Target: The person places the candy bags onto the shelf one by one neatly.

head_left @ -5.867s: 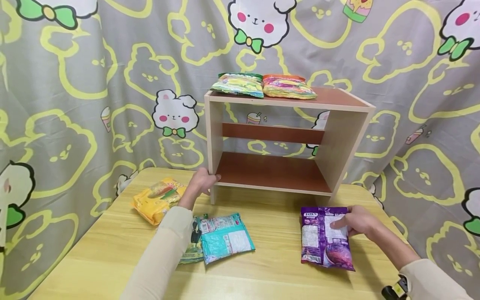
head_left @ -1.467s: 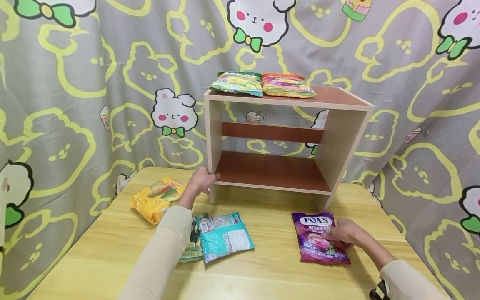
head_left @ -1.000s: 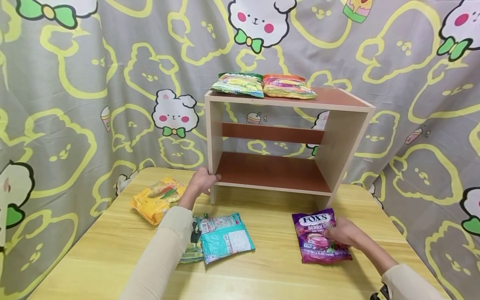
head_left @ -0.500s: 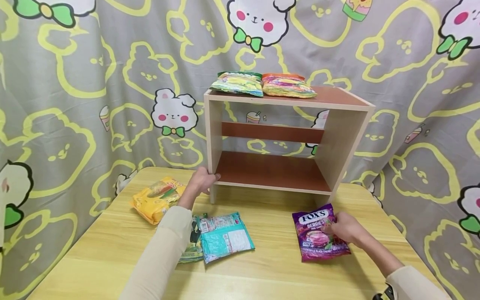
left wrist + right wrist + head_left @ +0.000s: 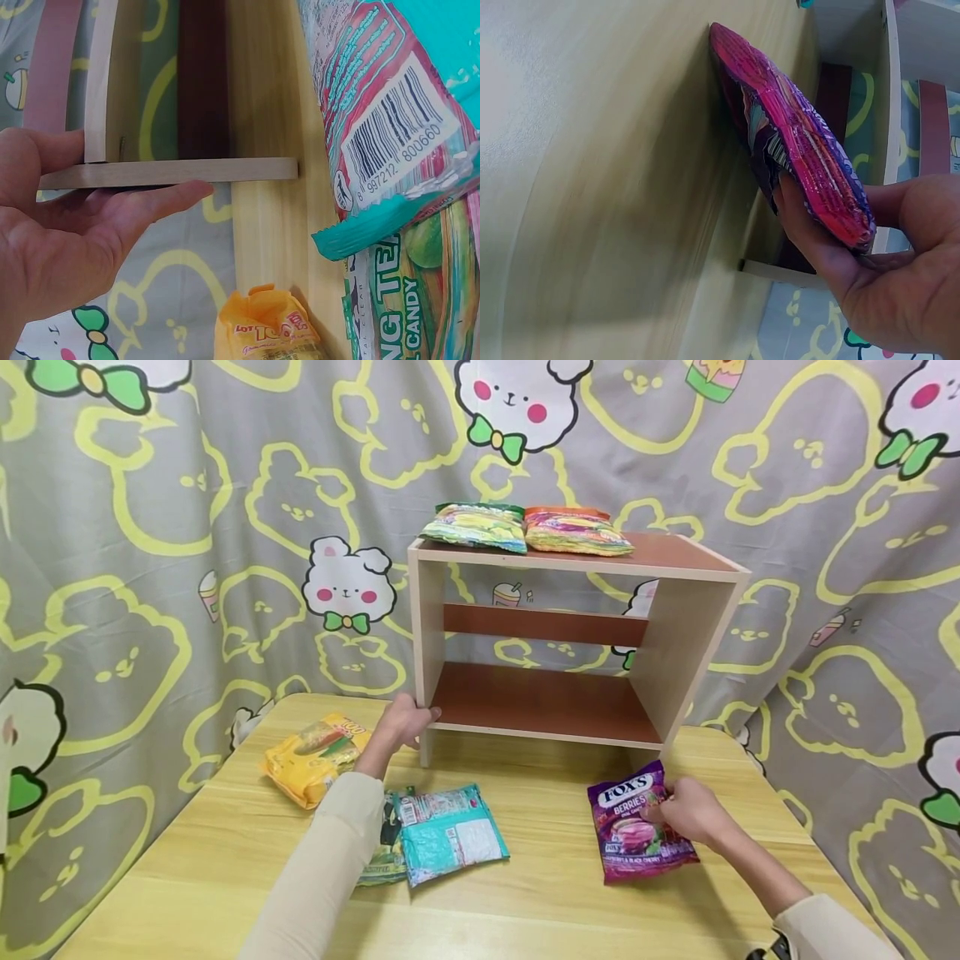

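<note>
My right hand [image 5: 692, 812] grips a purple bag of Fox's berry candy [image 5: 636, 828] by its right edge, thumb on the printed front and fingers behind. In the right wrist view the candy bag [image 5: 802, 150] is seen edge-on, tilted, just above the table. My left hand [image 5: 405, 722] holds the left side panel of a small wooden shelf [image 5: 547, 703]; in the left wrist view the thumb and fingers lie on either side of that panel [image 5: 180, 172]. Left of the purple bag, a teal bag [image 5: 453, 837] lies partly over a green candy bag [image 5: 386, 852].
A yellow candy bag [image 5: 315, 760] lies on the table [image 5: 525, 910] beyond my left forearm. On the shelf's top board sit a green bag [image 5: 478, 527] and an orange bag [image 5: 576, 532], side by side. A patterned curtain [image 5: 255, 527] hangs behind the table.
The purple bag has turned from its back to its front since the earliest frame. In the last second its top edge has tipped upward slightly. My left hand stays on the shelf panel.
</note>
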